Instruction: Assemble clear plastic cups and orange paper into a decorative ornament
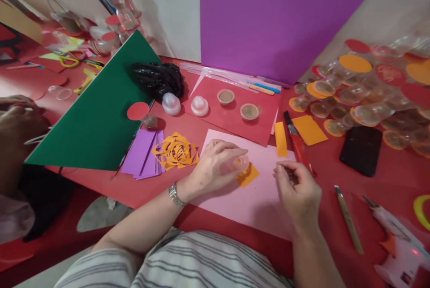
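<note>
My left hand [217, 165], with a watch on its wrist, is wrapped round a clear plastic cup [240, 161] lying on its side. Beneath the cup, an orange paper piece [249, 177] rests on the pink sheet [221, 205]. Over the sheet's right part, my right hand [298, 187] is closed with its fingertips pinched; whatever it holds, if anything, is too small to make out. An orange strip [281, 139] lies just beyond that hand.
Orange cut-outs [176, 150] and purple strips [143, 153] lie left. A red cutter [297, 140], black phone [362, 150], wooden-handled knife [349, 221] and glue gun [399, 243] are right. A green board [94, 113] stands left, with another person's hand [22, 126] beyond.
</note>
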`<state>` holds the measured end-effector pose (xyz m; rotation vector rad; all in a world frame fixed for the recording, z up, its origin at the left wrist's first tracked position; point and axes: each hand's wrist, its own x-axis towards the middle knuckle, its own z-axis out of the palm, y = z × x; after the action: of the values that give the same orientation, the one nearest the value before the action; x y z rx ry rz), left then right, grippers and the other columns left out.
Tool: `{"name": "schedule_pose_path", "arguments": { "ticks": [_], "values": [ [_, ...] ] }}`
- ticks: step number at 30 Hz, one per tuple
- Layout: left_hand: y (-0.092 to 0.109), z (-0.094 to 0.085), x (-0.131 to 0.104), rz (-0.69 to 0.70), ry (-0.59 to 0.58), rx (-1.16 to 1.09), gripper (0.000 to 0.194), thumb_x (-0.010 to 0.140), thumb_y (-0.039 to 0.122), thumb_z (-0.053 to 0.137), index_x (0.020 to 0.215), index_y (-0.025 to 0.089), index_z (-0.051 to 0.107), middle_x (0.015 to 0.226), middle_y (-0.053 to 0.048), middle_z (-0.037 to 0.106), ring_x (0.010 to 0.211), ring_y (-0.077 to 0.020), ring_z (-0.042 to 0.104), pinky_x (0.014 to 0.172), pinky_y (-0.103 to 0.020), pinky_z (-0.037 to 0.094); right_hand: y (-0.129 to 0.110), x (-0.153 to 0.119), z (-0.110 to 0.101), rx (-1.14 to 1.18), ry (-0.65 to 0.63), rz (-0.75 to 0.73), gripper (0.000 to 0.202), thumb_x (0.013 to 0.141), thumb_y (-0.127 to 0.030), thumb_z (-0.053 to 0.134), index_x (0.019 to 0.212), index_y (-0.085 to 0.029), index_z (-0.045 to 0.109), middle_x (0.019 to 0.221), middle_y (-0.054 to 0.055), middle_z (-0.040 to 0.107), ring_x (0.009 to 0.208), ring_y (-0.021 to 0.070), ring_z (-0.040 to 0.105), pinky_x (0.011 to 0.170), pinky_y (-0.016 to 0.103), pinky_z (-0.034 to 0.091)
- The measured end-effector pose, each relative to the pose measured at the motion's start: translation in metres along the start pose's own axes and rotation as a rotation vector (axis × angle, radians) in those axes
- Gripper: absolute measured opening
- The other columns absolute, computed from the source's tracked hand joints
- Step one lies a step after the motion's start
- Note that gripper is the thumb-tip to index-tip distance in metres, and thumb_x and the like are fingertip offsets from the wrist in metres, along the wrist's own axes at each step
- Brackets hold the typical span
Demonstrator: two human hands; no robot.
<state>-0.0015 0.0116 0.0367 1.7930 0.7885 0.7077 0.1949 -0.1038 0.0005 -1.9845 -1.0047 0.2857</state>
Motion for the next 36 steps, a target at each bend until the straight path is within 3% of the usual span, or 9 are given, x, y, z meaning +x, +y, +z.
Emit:
{"name": "schedule_pose_path", "arguments": {
  "ticks": [3,8,11,20,30,36],
  "values": [
    [-0.005,0.007,-0.001,0.033,-0.069,0.087,0.034,0.081,0.028,0.076,0.114,0.026,0.076,0.111,-0.011,0.071,0.109,-0.0314,0.058,0.104,-0.045,0.038,0.0,-0.005,0.001,0.011,-0.063,-0.075,0.031,0.09,-0.049,0.06,0.09,-0.02,0.071,0.08,0.005,0.074,0.068,0.017,0.069,0.066,0.027,0.054],
    [-0.009,0.022,-0.004,0.001,-0.138,0.28,0.074,0.076,0.038,0.085,0.141,0.024,0.052,0.114,-0.007,0.075,0.114,-0.0292,0.055,0.105,-0.045,0.038,-0.006,-0.004,0.0,0.033,-0.096,-0.319,0.02,0.095,-0.035,0.059,0.089,-0.02,0.071,0.081,0.004,0.074,0.071,0.0166,0.069,0.065,0.026,0.055],
    [-0.01,0.029,-0.005,0.007,-0.152,0.363,0.083,0.075,0.041,0.086,0.144,0.023,0.042,0.115,-0.007,0.075,0.114,-0.0283,0.055,0.105,-0.045,0.039,-0.007,-0.002,-0.002,0.045,-0.126,-0.398,0.015,0.096,-0.029,0.059,0.092,-0.021,0.071,0.083,0.003,0.074,0.073,0.0157,0.069,0.067,0.026,0.054],
    [-0.015,0.032,-0.004,-0.014,-0.162,0.407,0.089,0.072,0.03,0.09,0.144,0.024,0.038,0.118,-0.007,0.075,0.115,-0.0295,0.054,0.101,-0.046,0.041,-0.003,-0.004,-0.008,0.062,0.038,-0.201,0.023,0.093,-0.039,0.063,0.085,-0.021,0.074,0.075,0.003,0.073,0.06,0.0144,0.063,0.056,0.025,0.05],
    [-0.015,0.031,-0.003,-0.037,-0.191,0.424,0.083,0.073,0.024,0.086,0.142,0.021,0.041,0.119,-0.008,0.075,0.108,-0.0272,0.056,0.096,-0.044,0.043,-0.001,-0.003,-0.007,0.125,0.043,-0.183,0.021,0.092,-0.039,0.065,0.084,-0.021,0.075,0.076,0.002,0.074,0.064,0.0146,0.067,0.06,0.024,0.052],
    [-0.015,0.032,-0.004,-0.055,-0.192,0.42,0.077,0.077,0.022,0.081,0.144,0.022,0.042,0.119,-0.006,0.074,0.108,-0.026,0.057,0.095,-0.043,0.045,0.003,-0.003,-0.008,0.122,0.049,-0.125,0.025,0.09,-0.044,0.067,0.084,-0.021,0.076,0.075,0.002,0.074,0.06,0.0144,0.066,0.053,0.024,0.048]
  ]
}}
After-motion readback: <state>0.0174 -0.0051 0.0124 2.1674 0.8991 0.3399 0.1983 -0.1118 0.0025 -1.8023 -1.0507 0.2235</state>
